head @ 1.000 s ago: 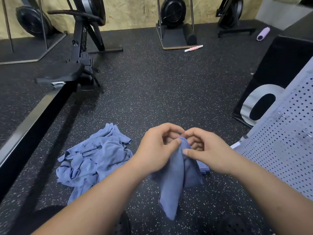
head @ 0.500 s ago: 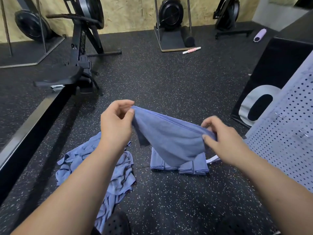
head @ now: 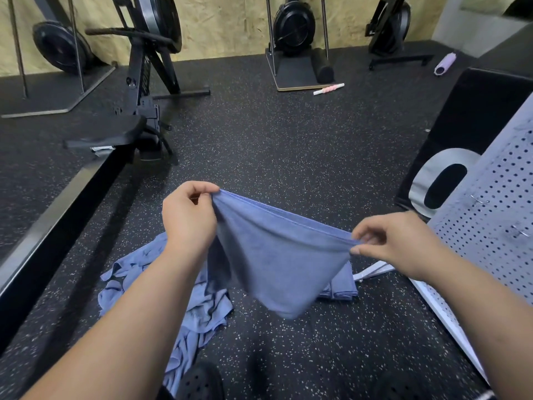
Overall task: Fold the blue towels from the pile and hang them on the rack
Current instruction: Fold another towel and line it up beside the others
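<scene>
A blue towel (head: 277, 255) hangs stretched between my hands above the floor, its lower part sagging to a point. My left hand (head: 189, 217) pinches its left top corner and my right hand (head: 392, 241) pinches the right top corner. Below my left arm a crumpled pile of blue towels (head: 199, 313) lies on the floor. A small stack of folded blue towels (head: 343, 287) sits on the floor behind the held towel, mostly hidden by it. A white perforated rack panel (head: 490, 220) leans at the right.
The floor is black speckled rubber. A rowing machine (head: 115, 134) with its long rail runs along the left. A black box (head: 473, 125) stands at the right behind the rack. More gym machines and a pink roller stick (head: 328, 89) lie at the back. Black shoes show at the bottom.
My hands have moved apart from a bunched grip, spreading the towel wide along its top edge. The folded stack behind it came into view, then was partly covered again.
</scene>
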